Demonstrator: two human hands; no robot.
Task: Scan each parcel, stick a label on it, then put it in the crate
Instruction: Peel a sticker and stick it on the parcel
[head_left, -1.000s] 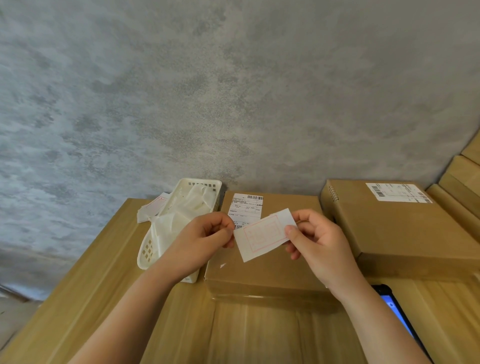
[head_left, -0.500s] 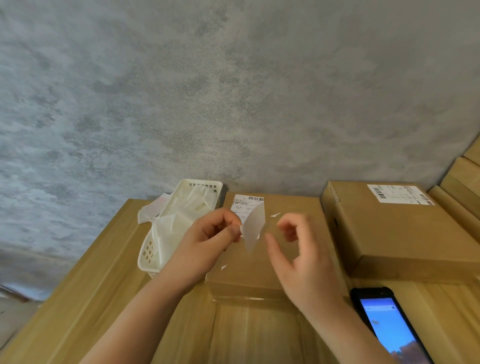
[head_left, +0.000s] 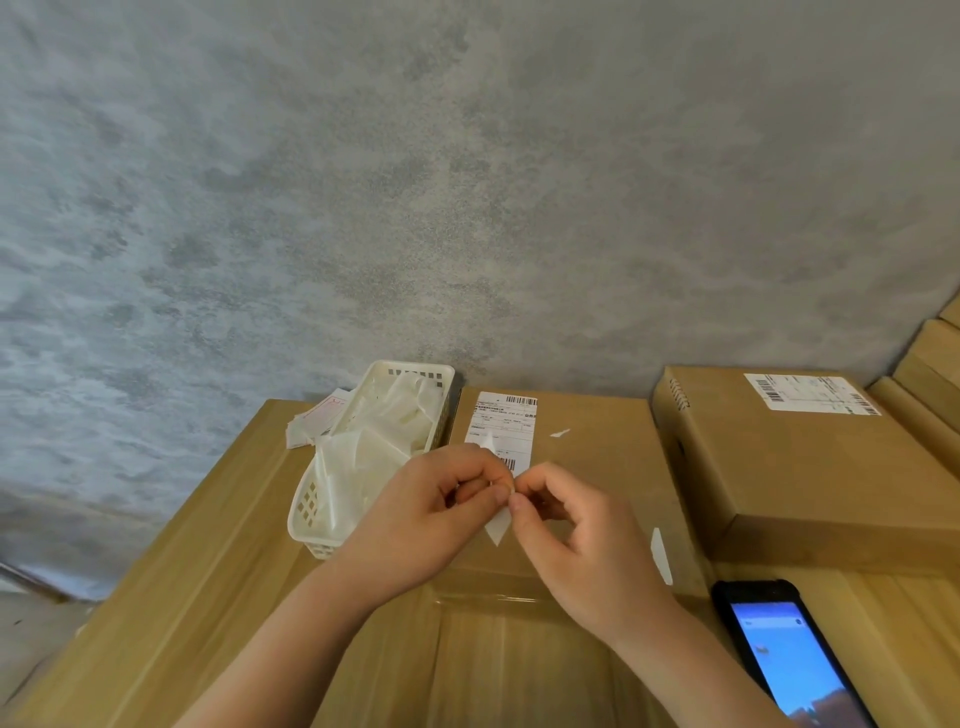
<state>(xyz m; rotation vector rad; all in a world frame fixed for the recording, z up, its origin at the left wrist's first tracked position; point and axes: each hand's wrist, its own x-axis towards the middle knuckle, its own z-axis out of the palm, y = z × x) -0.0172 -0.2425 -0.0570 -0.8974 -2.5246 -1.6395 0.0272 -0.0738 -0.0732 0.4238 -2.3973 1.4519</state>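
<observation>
A flat brown parcel (head_left: 587, 457) lies on the wooden table in front of me, with a white shipping sticker near its far left corner. Above it, my left hand (head_left: 431, 519) and my right hand (head_left: 582, 540) meet at the fingertips. Both pinch a small white label (head_left: 497, 527), seen edge-on, with one corner hanging below my fingers. A second, thicker parcel (head_left: 810, 467) sits to the right, also with a shipping sticker.
A white plastic basket (head_left: 311, 512) holding label sheets stands left of the parcel, with loose labels (head_left: 311, 423) behind it. A phone (head_left: 789, 660) with a lit screen lies at the lower right. More cardboard boxes (head_left: 930, 364) stack at the far right. A grey wall rises behind the table.
The label was held flat between both hands, then my right hand let go and it turned edge-on. Now both hands pinch it together, lower over the parcel.
</observation>
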